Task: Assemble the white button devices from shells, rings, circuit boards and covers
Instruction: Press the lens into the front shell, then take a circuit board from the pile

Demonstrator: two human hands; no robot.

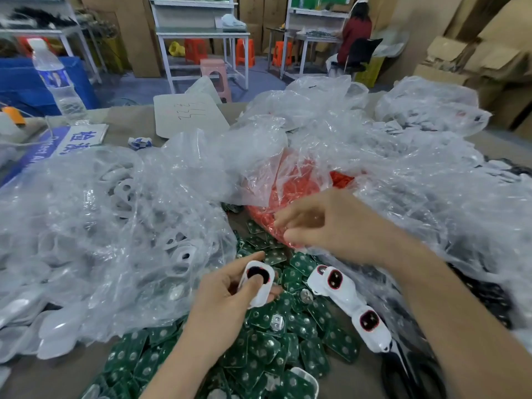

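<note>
- Far left, a water bottle (57, 79) stands on the bench (129, 119); a blue sign (49, 145) beside it is cut off by plastic, its lettering only partly readable
- A clear bag (86, 240) fills the left side; white shells show dimly through its crinkled film, their number impossible to judge
- Near centre, the left hand (221, 306) grips a white shell (257, 286), fingers curled behind it; the thumb lies over the red-rimmed dark opening and hides part of it
- Green circuit boards (267, 349) lie heaped under both hands; the pile runs out of view at the near edge
- The right hand (331, 226) hovers with curled fingers at a bag of red rings (290, 191); its fingertips are blurred, so I cannot tell whether they pinch a ring
- Right of the boards lie two more shells (335, 283) with red-rimmed openings; black scissors (411, 372) are half hidden by the forearm
</note>
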